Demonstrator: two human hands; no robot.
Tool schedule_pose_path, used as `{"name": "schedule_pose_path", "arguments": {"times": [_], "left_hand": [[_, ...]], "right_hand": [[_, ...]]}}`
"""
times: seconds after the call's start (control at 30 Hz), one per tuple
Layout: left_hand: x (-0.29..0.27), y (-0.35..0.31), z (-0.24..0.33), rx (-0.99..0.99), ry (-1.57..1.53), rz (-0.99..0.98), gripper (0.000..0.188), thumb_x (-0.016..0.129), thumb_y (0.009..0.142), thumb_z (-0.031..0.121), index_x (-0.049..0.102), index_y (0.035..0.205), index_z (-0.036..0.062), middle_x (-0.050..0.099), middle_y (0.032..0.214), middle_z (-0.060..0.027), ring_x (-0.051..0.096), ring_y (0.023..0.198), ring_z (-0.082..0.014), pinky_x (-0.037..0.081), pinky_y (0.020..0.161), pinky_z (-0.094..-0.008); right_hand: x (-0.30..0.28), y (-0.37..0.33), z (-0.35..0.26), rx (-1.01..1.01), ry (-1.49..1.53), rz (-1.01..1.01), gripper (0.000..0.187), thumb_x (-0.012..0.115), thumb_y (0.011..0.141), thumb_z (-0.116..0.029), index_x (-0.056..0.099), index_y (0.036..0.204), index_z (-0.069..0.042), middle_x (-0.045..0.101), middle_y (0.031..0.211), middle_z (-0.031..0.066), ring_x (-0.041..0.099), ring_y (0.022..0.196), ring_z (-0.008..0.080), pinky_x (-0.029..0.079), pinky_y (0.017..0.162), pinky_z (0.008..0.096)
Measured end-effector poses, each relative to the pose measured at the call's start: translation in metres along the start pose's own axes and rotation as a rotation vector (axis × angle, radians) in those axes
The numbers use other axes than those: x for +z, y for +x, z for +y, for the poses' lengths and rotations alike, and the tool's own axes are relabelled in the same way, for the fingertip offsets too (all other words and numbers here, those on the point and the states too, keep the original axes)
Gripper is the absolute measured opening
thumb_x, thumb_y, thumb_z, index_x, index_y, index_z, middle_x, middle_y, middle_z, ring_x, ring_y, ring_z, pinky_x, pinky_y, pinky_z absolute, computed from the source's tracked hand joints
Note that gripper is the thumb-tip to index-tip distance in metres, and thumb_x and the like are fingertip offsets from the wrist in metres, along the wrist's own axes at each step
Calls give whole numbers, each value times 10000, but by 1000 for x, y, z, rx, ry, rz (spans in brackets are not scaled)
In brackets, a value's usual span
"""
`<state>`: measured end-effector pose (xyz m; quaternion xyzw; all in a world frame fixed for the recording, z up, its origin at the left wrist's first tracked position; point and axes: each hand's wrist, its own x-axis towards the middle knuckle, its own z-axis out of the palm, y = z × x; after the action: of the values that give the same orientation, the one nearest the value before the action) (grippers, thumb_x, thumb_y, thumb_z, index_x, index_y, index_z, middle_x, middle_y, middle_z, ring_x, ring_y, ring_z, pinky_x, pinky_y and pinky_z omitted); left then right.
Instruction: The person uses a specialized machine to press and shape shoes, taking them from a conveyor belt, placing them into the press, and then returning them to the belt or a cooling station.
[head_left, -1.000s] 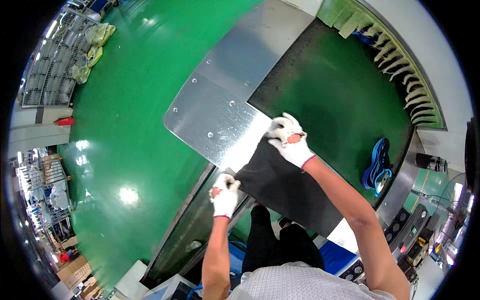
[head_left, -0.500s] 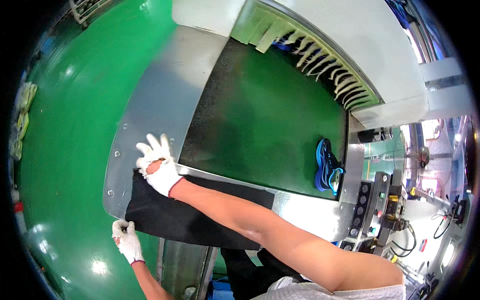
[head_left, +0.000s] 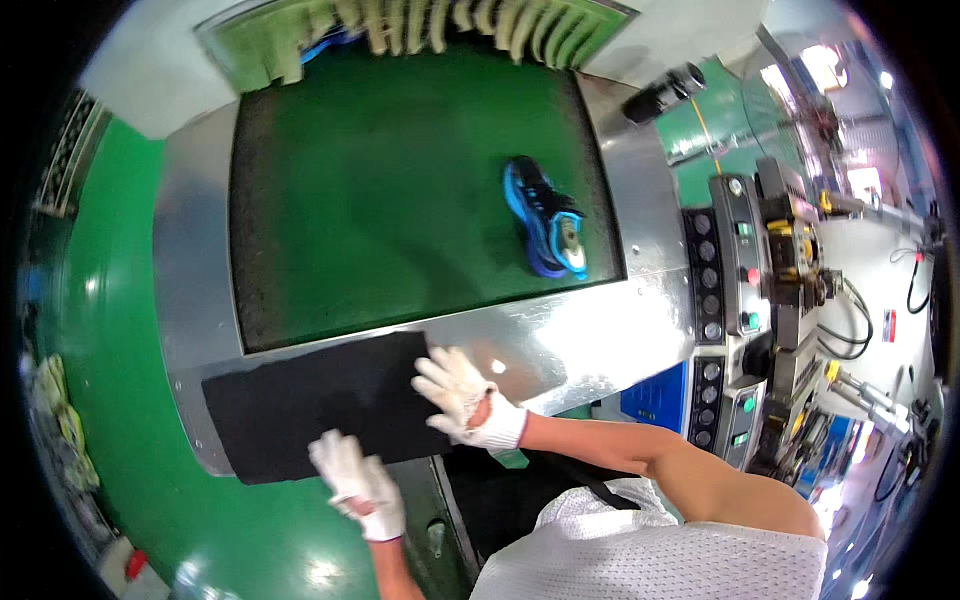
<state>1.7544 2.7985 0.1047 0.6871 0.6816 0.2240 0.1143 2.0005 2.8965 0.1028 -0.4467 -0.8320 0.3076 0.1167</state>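
Note:
A black rectangular sheet of cloth-like material [head_left: 315,400] lies flat on the metal ledge in front of the green belt. My left hand [head_left: 358,487], in a white glove, rests on the near edge of this sheet with its fingers stretched out. At the sheet's right end, my right hand [head_left: 468,400], gloved the same way, lies with spread fingers across its edge. Neither hand grips anything. Beyond the ledge, a black and blue sports shoe [head_left: 543,218] sits by itself on the belt's right side.
The green belt [head_left: 390,200] runs under a fringed curtain [head_left: 430,28] in a white machine, where something blue shows. A metal frame [head_left: 195,230] borders the belt. A dark cylinder [head_left: 663,93] juts out at the right. Control panels with buttons [head_left: 742,260] stand farther right.
My view has turned. The right hand has gone from the sheet's far left corner to its right end. My left hand has let go of the left corner and now lies on the near edge.

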Motion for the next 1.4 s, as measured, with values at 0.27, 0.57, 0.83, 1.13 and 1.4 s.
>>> {"name": "schedule_pose_path", "arguments": {"times": [0.27, 0.57, 0.83, 1.13, 1.4], "left_hand": [[149, 48, 187, 166, 212, -416, 723, 633, 904, 290, 416, 1438, -147, 341, 1579, -349, 269, 1488, -531, 139, 1249, -626], [263, 72, 353, 639, 270, -535, 774, 624, 919, 418, 456, 1483, -83, 324, 1625, -299, 245, 1529, -476, 99, 1262, -625], [355, 88, 509, 982, -90, -421, 592, 569, 915, 260, 537, 1401, -76, 471, 1505, -312, 379, 1441, -488, 189, 1233, -630], [331, 61, 495, 1190, -126, -713, 615, 625, 839, 246, 570, 1374, -51, 544, 1429, -269, 456, 1372, -444, 258, 1204, -607], [350, 195, 449, 860, 122, -444, 529, 428, 1027, 217, 445, 1464, -79, 374, 1589, -302, 303, 1486, -498, 140, 1249, -608]], "right_hand": [[-41, -97, 134, 97, -204, -32, 683, 628, 909, -426, 518, 1455, -32, 464, 1568, 165, 388, 1486, 369, 246, 1255, 550], [-118, -238, 286, 492, -169, 361, 698, 468, 990, -475, 444, 1540, -45, 372, 1644, 183, 269, 1556, 380, 121, 1296, 549], [-161, -340, 347, 852, -357, 637, 659, 488, 1021, -408, 428, 1522, 18, 397, 1594, 245, 347, 1499, 408, 212, 1260, 542], [-117, -373, 293, 885, -359, 627, 705, 625, 830, -315, 482, 1382, 101, 437, 1475, 320, 364, 1428, 515, 228, 1220, 642], [-186, -204, 365, 682, -345, 582, 641, 505, 937, -371, 518, 1437, 30, 466, 1535, 248, 379, 1479, 402, 232, 1267, 527]]}}
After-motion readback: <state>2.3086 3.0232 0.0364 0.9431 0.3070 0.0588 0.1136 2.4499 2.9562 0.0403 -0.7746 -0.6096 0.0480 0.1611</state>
